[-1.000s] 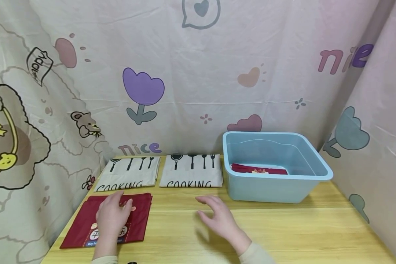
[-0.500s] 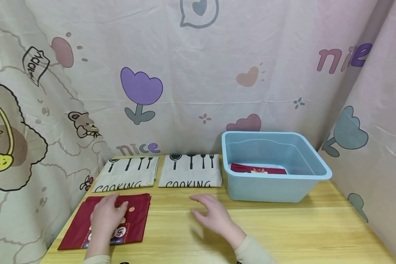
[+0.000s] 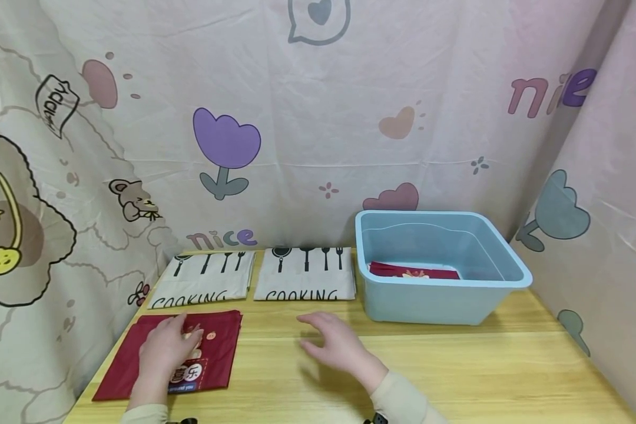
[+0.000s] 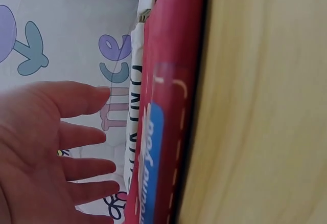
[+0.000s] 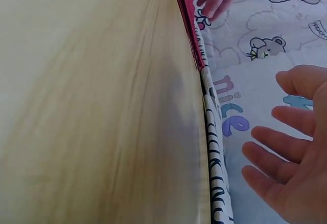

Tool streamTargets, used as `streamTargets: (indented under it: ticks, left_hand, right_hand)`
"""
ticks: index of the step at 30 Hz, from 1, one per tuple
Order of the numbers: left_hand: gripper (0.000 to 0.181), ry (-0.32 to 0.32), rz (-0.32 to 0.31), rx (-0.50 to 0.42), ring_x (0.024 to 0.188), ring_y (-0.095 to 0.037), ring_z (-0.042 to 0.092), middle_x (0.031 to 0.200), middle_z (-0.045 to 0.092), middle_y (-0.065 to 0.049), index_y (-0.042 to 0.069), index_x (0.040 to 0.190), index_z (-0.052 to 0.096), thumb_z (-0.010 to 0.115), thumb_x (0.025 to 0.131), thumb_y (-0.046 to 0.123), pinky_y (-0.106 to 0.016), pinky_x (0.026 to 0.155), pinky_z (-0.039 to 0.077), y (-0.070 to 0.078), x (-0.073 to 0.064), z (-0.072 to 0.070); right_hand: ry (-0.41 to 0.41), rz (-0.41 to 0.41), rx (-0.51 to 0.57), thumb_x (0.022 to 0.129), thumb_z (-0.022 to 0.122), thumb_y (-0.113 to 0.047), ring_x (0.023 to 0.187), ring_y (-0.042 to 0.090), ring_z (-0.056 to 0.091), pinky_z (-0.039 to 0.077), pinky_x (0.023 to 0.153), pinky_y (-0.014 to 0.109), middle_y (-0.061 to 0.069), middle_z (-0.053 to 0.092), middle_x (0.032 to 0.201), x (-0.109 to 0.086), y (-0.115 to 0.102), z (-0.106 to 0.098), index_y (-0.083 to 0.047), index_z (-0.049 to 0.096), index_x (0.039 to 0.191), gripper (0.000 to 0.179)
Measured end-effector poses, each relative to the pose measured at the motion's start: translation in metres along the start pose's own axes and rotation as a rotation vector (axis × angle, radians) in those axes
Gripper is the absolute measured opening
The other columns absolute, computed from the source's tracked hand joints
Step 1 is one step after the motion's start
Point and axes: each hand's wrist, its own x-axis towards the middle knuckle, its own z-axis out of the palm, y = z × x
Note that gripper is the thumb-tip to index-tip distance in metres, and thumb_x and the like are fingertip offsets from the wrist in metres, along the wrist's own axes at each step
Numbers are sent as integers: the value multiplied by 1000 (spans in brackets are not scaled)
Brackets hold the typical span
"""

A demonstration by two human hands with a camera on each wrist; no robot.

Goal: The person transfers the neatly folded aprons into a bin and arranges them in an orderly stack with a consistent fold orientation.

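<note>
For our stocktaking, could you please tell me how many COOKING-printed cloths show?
2: one cloth behind the burgundy cloth, another cloth beside the blue tub; some may be hidden.

There's room off R hand (image 3: 336,347) at 3 o'clock, over bare tbl (image 3: 487,371); box (image 3: 424,305) blocks approx 1–2, curtain (image 3: 318,224) stops 12 beyond low white cloths (image 3: 304,281); 9's a gap, then L hand (image 3: 161,350) above red cloth (image 3: 224,347).

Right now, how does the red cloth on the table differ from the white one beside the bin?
The red cloth carries round white emblems and a blue strip; the white cloth carries black utensil prints and lettering. The red cloth lies nearer, beneath the left hand; the white cloth lies farther back. Both lie folded on the table.
</note>
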Motion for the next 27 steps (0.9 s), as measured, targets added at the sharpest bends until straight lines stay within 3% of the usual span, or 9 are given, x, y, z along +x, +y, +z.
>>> streamTargets:
  ticks: [13,27]
  left_hand:
    - [80,-170,-56,-12,111,-61,40,129,38,-44,-13,134,45,67,87,48,-76,81,38,-14,3,4]
    - [75,-162,-50,-11,110,-62,39,125,40,-43,-13,131,49,67,88,45,-77,79,39,-12,3,5]
  right_hand:
    - [-134,29,-39,91,70,-30,126,26,53,40,108,42,6,58,137,10,2,-2,-9,54,140,56]
    - [-188,45,20,91,71,-31,128,23,52,39,108,36,6,57,139,24,-6,5,-8,53,141,58]
